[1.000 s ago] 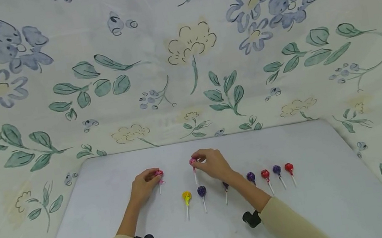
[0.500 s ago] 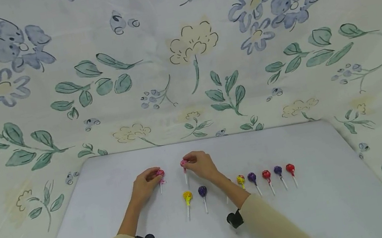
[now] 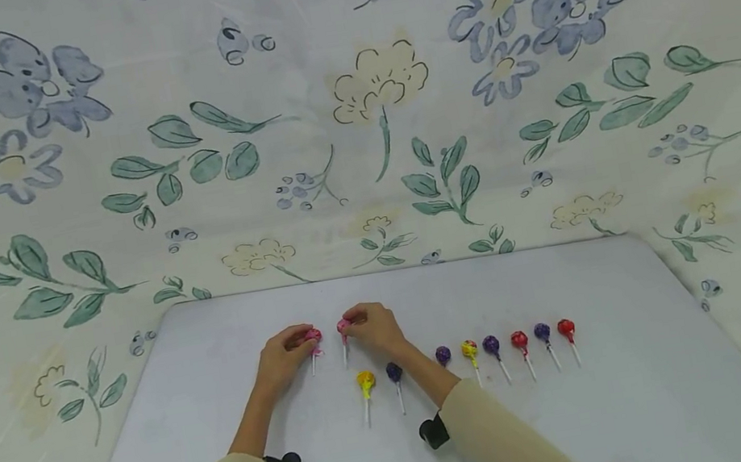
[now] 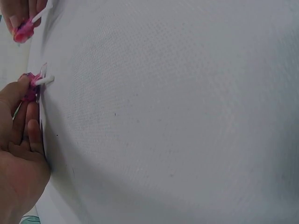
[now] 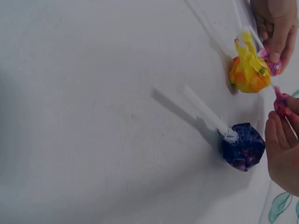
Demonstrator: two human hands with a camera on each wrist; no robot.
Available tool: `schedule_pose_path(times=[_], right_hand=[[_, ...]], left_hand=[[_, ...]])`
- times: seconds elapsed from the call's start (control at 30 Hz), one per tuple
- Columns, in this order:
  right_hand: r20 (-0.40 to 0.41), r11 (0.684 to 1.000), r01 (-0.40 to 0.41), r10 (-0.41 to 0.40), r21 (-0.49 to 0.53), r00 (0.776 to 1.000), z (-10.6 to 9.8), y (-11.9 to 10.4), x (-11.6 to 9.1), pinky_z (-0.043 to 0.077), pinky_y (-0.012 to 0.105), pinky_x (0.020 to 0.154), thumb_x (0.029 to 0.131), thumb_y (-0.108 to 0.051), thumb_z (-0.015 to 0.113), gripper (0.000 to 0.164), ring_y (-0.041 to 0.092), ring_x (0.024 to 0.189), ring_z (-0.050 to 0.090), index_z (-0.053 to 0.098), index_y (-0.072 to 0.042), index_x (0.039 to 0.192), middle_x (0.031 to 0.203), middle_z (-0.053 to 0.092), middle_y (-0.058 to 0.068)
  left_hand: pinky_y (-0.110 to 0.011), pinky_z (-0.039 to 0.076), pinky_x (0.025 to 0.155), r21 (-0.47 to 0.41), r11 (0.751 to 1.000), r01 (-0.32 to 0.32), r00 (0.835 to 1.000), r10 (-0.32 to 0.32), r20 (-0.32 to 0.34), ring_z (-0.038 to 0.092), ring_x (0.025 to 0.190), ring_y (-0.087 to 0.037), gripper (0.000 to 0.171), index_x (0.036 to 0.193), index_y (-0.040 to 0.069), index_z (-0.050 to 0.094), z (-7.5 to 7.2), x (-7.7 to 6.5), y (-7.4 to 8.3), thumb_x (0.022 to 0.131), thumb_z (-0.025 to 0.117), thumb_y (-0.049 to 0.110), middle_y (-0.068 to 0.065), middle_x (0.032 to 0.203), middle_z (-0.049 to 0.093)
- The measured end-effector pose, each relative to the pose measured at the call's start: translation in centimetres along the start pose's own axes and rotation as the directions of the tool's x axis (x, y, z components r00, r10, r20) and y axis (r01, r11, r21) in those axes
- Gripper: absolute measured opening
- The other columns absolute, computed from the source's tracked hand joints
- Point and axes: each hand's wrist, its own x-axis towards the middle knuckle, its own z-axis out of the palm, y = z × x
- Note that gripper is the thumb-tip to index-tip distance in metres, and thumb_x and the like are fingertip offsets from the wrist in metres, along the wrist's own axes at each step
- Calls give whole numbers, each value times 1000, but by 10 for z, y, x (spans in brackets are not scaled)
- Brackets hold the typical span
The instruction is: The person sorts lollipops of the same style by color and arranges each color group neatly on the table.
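My left hand (image 3: pixel 285 359) pinches a pink lollipop (image 3: pixel 314 336) by its wrapped head, its white stick pointing toward me. Just to its right, my right hand (image 3: pixel 377 329) pinches a second pink lollipop (image 3: pixel 344 327) between thumb and fingers. A small gap separates the two heads. In the left wrist view, the left hand's pink lollipop (image 4: pixel 32 86) shows its twisted wrapper and short stick. Nearer to me lie a yellow lollipop (image 3: pixel 365 380) and a dark purple lollipop (image 3: pixel 394 373), the latter beside my right forearm. Both appear large in the right wrist view, the purple one (image 5: pixel 243 147) below the yellow.
On the white table (image 3: pixel 627 400), a row of lollipops runs to the right: purple (image 3: pixel 443 355), yellow-and-red (image 3: pixel 469 348), another purple (image 3: pixel 491 346), then red (image 3: pixel 520 340), purple and red (image 3: pixel 566 327). A flower-patterned cloth (image 3: pixel 296 137) rises behind the table's far edge.
My right hand has moved left with its pink lollipop, closing in on the left hand. The lollipops its forearm covered now show. The left hand has stayed nearly still.
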Motion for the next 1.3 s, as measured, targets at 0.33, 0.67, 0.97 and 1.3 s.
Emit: schedule_pose_path(times=[0.33, 0.67, 0.97, 1.3], right_hand=[[12, 999, -29, 29, 34, 1000, 12, -5, -1, 54, 28, 85, 93, -10, 72, 16, 10, 87, 68, 73, -6, 108, 96, 73, -1], [5, 997, -66, 66, 28, 998, 19, -9, 0, 54, 26, 85, 94, -14, 71, 16, 10, 89, 64, 73, -8, 109, 96, 71, -3], [2, 997, -71, 71, -4, 997, 23, -11, 0, 54, 25, 84, 94, -15, 71, 18, 10, 89, 64, 73, -9, 111, 99, 71, -2], [3, 998, -53, 53, -25, 999, 24, -12, -3, 54, 26, 86, 94, -16, 71, 19, 13, 90, 64, 73, -9, 112, 101, 71, -1]], left_hand=[[-47, 49, 96, 0, 1000, 2, 1000, -2, -13, 62, 104, -31, 34, 126, -1, 65, 1, 2, 0, 96, 68, 13, -16, 112, 68], [-46, 48, 93, -3, 1000, 3, 1000, -3, -12, 62, 103, -31, 35, 127, -2, 64, -1, 1, -1, 96, 68, 13, -16, 112, 68], [-44, 48, 91, -1, 1000, 1, 1000, -1, -11, 62, 102, -29, 37, 129, -2, 63, 0, 1, -2, 95, 69, 12, -16, 110, 68], [-41, 48, 87, 9, 1000, -10, 1000, 10, -21, 61, 97, -27, 36, 128, -1, 64, 1, -1, -3, 95, 69, 13, -14, 106, 69]])
